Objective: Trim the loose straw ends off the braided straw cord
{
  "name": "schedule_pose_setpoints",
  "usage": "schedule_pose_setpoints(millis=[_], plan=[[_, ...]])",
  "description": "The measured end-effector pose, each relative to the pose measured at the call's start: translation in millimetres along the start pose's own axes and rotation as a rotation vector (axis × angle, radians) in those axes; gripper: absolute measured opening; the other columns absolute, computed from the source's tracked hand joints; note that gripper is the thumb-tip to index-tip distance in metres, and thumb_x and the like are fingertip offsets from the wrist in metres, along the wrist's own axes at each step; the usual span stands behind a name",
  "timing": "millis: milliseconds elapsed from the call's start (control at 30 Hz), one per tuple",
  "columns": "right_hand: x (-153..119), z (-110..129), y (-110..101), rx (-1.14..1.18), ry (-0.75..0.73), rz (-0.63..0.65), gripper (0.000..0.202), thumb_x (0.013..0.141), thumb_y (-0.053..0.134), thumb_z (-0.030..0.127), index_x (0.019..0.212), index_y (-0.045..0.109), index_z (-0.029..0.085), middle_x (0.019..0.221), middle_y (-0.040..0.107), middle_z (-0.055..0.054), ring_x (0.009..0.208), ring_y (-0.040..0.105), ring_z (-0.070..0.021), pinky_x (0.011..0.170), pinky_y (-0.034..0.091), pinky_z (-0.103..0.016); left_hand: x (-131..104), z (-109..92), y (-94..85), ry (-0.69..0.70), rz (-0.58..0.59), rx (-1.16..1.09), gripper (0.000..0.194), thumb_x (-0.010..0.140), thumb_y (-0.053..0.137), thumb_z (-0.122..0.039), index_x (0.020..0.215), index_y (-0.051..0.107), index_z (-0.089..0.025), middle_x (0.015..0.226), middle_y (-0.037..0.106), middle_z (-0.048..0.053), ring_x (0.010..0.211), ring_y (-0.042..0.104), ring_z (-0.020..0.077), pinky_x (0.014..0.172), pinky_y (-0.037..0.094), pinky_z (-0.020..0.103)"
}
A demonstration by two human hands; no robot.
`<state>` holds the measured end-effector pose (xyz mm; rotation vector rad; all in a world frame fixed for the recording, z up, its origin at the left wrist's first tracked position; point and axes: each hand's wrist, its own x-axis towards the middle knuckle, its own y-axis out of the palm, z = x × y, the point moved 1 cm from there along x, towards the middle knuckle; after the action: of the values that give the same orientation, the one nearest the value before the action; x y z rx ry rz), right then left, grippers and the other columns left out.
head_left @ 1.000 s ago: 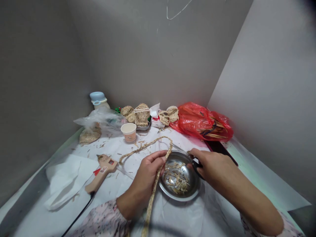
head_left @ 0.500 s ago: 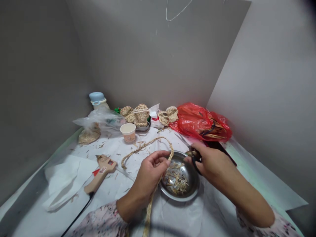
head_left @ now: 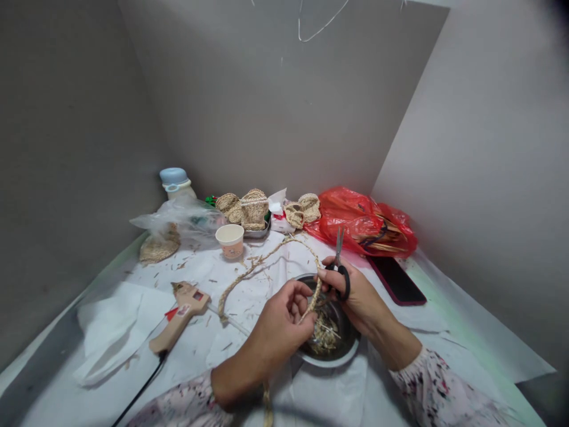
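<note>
A braided straw cord (head_left: 255, 265) loops across the white-covered table and runs up to both of my hands. My left hand (head_left: 288, 317) is closed on the cord with a pinch of thumb and fingers. In my right hand (head_left: 355, 290) is a pair of black-handled scissors (head_left: 339, 252), blades pointing up and away; its thumb and fingertips also touch the cord. Below both hands stands a round metal bowl (head_left: 335, 360) with straw clippings (head_left: 326, 335) in it, partly hidden by my hands. Under my left wrist the cord's other stretch (head_left: 267, 406) hangs toward me.
A glue gun (head_left: 184, 311) with a black cable lies left beside white paper (head_left: 109, 326). Behind are a paper cup (head_left: 231, 241), a bottle (head_left: 175, 181), woven straw pieces (head_left: 254, 209) and a red plastic bag (head_left: 347, 216). A phone (head_left: 397, 280) lies at right.
My right hand has moved left to the cord, and the scissors have turned from pointing left to pointing up. My left hand has shifted slightly right and down. The phone is now uncovered.
</note>
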<state>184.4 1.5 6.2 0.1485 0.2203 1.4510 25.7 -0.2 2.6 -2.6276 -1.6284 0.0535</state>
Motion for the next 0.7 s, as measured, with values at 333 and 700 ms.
schedule_pose_setpoints(millis=[333, 700], plan=[[-1.3, -7.5, 5.2, 0.142, -0.060, -0.014, 0.036, 0.069, 0.072, 0.030, 0.096, 0.050, 0.022, 0.071, 0.061, 0.004, 0.056, 0.047, -0.0084, 0.051, 0.034, -0.020, -2.3, 4.1, -3.4, -0.053, 0.073, -0.110, 0.028, 0.086, 0.051, -0.034, 0.098, 0.068, -0.014, 0.072, 0.061, 0.002, 0.059, 0.051, 0.0130, 0.056, 0.038, 0.023], [-0.1, -11.8, 2.9, 0.100, -0.103, -0.024, 0.035, 0.070, 0.069, 0.032, 0.097, 0.049, 0.023, 0.076, 0.063, 0.003, 0.056, 0.049, -0.0093, 0.054, 0.036, -0.022, -2.7, 2.2, 1.5, -0.035, 0.110, -0.058, 0.022, 0.082, 0.057, -0.033, 0.090, 0.067, -0.015, 0.066, 0.059, 0.000, 0.055, 0.050, 0.0118, 0.054, 0.038, 0.022]])
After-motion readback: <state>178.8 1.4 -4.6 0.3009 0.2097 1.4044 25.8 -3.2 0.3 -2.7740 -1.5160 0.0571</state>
